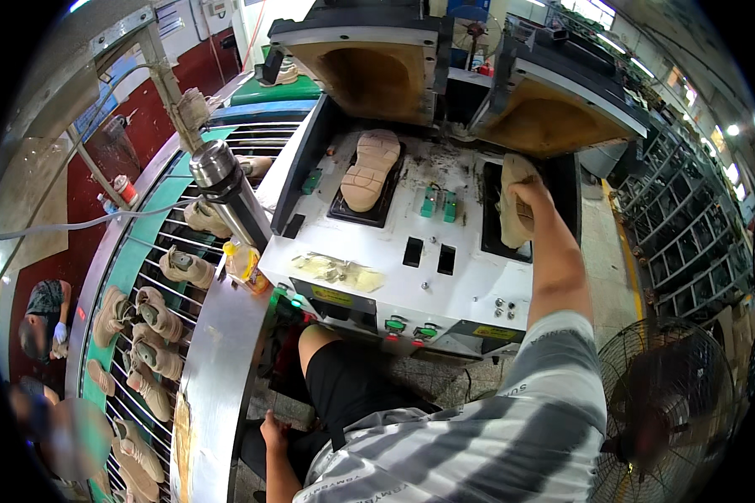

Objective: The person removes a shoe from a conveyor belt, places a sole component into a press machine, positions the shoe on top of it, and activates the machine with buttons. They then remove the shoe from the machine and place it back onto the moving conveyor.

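Note:
My right arm reaches out to the right-hand station of a white press machine (pixel 470 272). There my right hand (pixel 528 193) is closed on a beige shoe (pixel 509 178), which lies tilted on its side over a black recessed pad. Part of that shoe is covered by my fingers. On the left-hand pad (pixel 337 207) another beige shoe (pixel 372 170) rests sole up, with no hand touching it. My left hand (pixel 274 432) hangs low beside my lap, its fingers curled in with nothing visible in them.
Two raised press lids (pixel 365 71) (pixel 554 109) stand above the pads. To the left, a roller conveyor (pixel 155 243) carries several beige shoes (pixel 158 312). A steel flask (pixel 226 189) and a yellow-capped bottle (pixel 243 264) stand at its edge. A floor fan (pixel 671 407) is at lower right.

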Available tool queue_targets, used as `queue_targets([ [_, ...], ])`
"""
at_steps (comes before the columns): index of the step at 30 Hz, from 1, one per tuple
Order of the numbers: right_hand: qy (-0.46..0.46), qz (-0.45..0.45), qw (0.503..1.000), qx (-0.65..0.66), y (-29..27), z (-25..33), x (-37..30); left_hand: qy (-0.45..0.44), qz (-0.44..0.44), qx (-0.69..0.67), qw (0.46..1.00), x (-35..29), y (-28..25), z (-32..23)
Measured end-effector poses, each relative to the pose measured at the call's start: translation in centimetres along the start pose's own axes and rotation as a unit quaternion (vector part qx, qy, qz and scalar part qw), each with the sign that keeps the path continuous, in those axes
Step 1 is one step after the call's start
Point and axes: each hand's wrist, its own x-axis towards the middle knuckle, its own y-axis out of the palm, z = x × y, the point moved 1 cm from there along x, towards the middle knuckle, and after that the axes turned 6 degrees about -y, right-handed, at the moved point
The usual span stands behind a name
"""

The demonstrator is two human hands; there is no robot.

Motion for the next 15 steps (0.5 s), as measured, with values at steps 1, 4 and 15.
queue_targets([
  [1,0.019,0.014,0.999,-0.023,1.0,0.5,-0.4,0.007,-0.004,0.012,1.000,-0.1,0.0,-0.1],
  [4,0.054,0.024,0.998,-0.038,2.4,0.6,-0.2,0.024,0.004,0.061,0.998,-0.7,1.4,-0.3],
  [15,-0.367,-0.278,0.885,0.070,5.4,-8.6,-17.2,0.285,0.243,0.535,0.757,-6.5,27.7,-2.3],
])
